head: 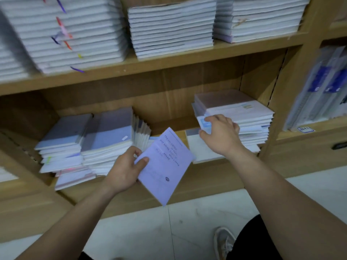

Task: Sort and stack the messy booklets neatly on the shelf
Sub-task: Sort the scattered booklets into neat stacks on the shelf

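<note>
Our left hand (pixel 125 170) pinches a lilac booklet (pixel 166 166) before the shelf's (pixel 206 174) front edge, ready for sorting. Our right hand (pixel 220 135) grips a blue booklet (pixel 203 123) jutting from the right-end stack (pixel 244 114), probably to pull it.

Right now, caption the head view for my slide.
Left hand holds a lilac booklet; right hand grips a stack on the lower shelf.

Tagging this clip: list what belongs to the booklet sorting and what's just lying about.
Job: lilac booklet held by left hand; right stack gripped by right hand; messy left piles; lower shelf.
Lying about: neat upper-shelf stacks; plastic folders; shoe.
</note>
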